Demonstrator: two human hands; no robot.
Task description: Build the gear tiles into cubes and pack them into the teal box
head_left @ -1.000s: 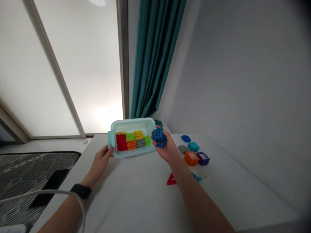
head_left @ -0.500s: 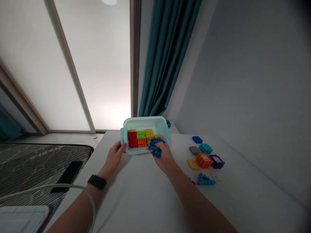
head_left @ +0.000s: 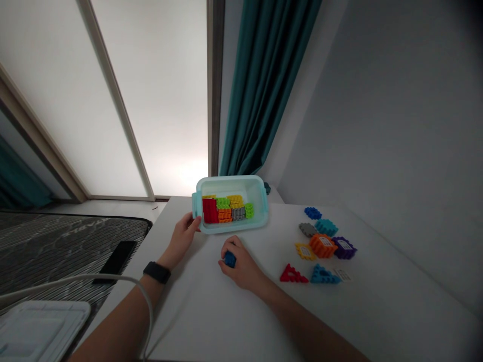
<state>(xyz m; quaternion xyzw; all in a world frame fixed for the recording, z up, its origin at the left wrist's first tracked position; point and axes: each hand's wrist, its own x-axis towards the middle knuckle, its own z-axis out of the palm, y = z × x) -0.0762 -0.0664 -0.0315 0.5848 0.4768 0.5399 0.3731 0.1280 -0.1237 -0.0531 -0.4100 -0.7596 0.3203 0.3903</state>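
A pale turquoise plastic box (head_left: 247, 227) stands open on the white table, with red, orange, green, yellow and grey toy building pieces grouped inside. My left hand (head_left: 184, 232) grips its front left corner, thumb against the outer wall. In front of the box, my right hand (head_left: 241, 264) is closed around dark blue building pieces (head_left: 230, 259); the fingers hide most of them, so I cannot tell how many there are.
On the right lie a stacked orange block (head_left: 323, 246), purple pieces (head_left: 344, 248), a red triangle (head_left: 293, 274), a blue triangle (head_left: 325, 274) and several others. A white cable (head_left: 124, 279) crosses my left forearm. A black phone (head_left: 115, 261) and a white lid (head_left: 45, 329) lie at left.
My right hand has drawn back from the box's front edge toward me, still holding the dark blue pieces. The grey and green pieces inside the box now show fully. My left hand stays on the box.
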